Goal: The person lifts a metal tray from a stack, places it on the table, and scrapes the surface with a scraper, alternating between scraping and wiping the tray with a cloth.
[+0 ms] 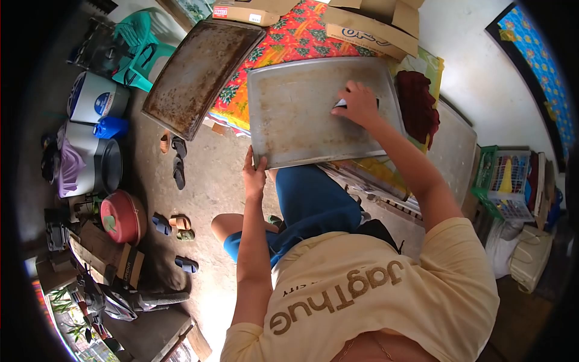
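Observation:
A large grey metal baking tray [301, 114] with brown stains lies over the table's front edge. My left hand [254, 173] grips its near left corner, thumb on the rim. On the right half of the tray, my right hand [360, 104] is closed around a small flat piece [341, 104] with a pale, shiny face and a dark edge. That piece is pressed against the tray; its kind is mostly hidden by my fingers. Left of it rests a second, darker and rustier baking tray [202, 72]. A crumpled dark red cloth [416, 107] lies beside the right rim.
A red patterned tablecloth [301, 36] covers the table, with cardboard boxes [374, 39] at the back. Slippers [179, 172] are scattered on the floor at left, near a red basin [120, 217] and a green chair [142, 54]. Plastic crates [506, 181] stand at right.

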Demonstrator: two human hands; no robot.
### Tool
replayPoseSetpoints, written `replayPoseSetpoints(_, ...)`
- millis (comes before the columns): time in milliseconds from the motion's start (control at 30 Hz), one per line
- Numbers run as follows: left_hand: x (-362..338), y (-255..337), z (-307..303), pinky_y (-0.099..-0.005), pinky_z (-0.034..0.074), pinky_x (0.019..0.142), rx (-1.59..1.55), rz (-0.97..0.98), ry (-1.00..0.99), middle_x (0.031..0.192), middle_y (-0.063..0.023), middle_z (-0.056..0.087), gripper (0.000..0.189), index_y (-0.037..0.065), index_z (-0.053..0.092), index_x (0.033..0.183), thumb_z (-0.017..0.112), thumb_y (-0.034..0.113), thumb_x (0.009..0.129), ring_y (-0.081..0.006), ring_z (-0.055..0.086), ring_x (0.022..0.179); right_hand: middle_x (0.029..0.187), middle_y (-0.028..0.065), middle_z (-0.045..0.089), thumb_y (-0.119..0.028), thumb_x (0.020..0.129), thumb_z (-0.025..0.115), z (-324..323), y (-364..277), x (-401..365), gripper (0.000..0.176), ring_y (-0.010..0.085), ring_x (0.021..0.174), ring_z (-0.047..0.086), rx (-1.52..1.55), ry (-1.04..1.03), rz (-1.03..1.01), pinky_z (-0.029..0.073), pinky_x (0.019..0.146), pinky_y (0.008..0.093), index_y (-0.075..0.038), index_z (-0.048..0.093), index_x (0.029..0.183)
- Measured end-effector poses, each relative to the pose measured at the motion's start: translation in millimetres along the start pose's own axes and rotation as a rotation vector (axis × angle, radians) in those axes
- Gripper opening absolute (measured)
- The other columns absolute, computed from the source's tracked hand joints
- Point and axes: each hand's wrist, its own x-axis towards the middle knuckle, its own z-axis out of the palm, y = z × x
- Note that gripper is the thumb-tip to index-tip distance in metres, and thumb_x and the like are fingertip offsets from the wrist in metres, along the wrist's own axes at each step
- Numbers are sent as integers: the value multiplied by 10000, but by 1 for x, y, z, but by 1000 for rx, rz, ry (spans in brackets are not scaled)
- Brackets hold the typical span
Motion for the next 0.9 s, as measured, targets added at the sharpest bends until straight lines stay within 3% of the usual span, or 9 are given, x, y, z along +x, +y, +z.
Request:
replayPoseSetpoints(200, -6, 13, 0, -211, 443, 627, 56, -65, -16, 1107, -114, 657, 638, -16, 362, 1507, 636, 79, 939, -70, 541, 752, 1073, 63, 557, -584, 694, 764, 2, -12, -18, 511, 290, 1066, 546, -42, -14, -125, 445, 864, 459, -161, 683, 970)
replayPoseSetpoints(267, -8, 18, 2, -204, 424, 612, 69, -86, -13, 1104, -99, 653, 638, -14, 358, 1509, 634, 72, 941, -58, 514, 730, 1087, 67, 572, -596, 697, 760, 6, 8, -15, 523, 283, 1095, 544, -32, -31, 106, 441, 881, 463, -173, 708, 1001)
replayPoseSetpoints(333, 3, -4, 0, -226, 374, 483, 4, 12, -1, 805, -25, 588, 656, 38, 359, 1521, 648, 126, 939, -60, 446, 550, 1100, 70, 583, -610, 701, 751, 2, 38, -11, 539, 283, 1108, 547, -69, -9, 328, 442, 889, 468, -180, 724, 1025)
replayPoseSetpoints(400, 3, -7, 1, -226, 375, 480, -35, 47, 8, 803, -19, 590, 660, 40, 352, 1526, 645, 124, 941, -63, 448, 543, 1112, 73, 590, -626, 704, 739, -12, 63, -11, 558, 290, 1105, 556, -154, 50, 547, 448, 890, 472, -182, 728, 1043)
replayPoseSetpoints(500, 4, -7, 0, -211, 442, 633, -40, 25, 0, 1114, -87, 655, 649, -6, 335, 1522, 627, 70, 948, -75, 541, 746, 1107, 76, 594, -627, 711, 734, -4, 56, -16, 567, 294, 1094, 562, -183, 41, 341, 456, 877, 467, -178, 731, 1056)
replayPoseSetpoints(700, -8, 21, 3, -252, 488, 747, 63, -132, -17, 1229, -123, 620, 652, -17, 333, 1521, 630, 99, 951, -119, 588, 888, 1120, 72, 581, -580, 717, 755, -7, 55, -7, 509, 298, 1112, 540, -224, 48, 299, 450, 884, 463, -186, 735, 1039)
replayPoseSetpoints(767, -7, 14, 1, -243, 477, 680, 45, -96, -23, 1164, -101, 640, 650, -16, 339, 1518, 632, 110, 951, -99, 571, 798, 1148, 73, 574, -579, 722, 754, -5, 54, -5, 506, 298, 1129, 530, -209, 32, 268, 445, 895, 466, -187, 736, 1041)
replayPoseSetpoints(833, 14, -30, -7, -238, 387, 501, 69, 70, 5, 834, -28, 586, 657, 30, 358, 1520, 651, 161, 946, -74, 462, 572, 1188, 77, 566, -586, 730, 748, -6, 50, -3, 511, 298, 1147, 521, -172, -25, 230, 437, 911, 470, -186, 737, 1047)
replayPoseSetpoints(900, 18, -30, -5, -235, 343, 412, 82, 144, 26, 670, 8, 560, 659, 52, 368, 1520, 660, 185, 945, -61, 407, 460, 1230, 81, 559, -599, 739, 739, -10, 67, 2, 529, 298, 1167, 517, -176, -16, 467, 436, 916, 477, -190, 731, 1074)
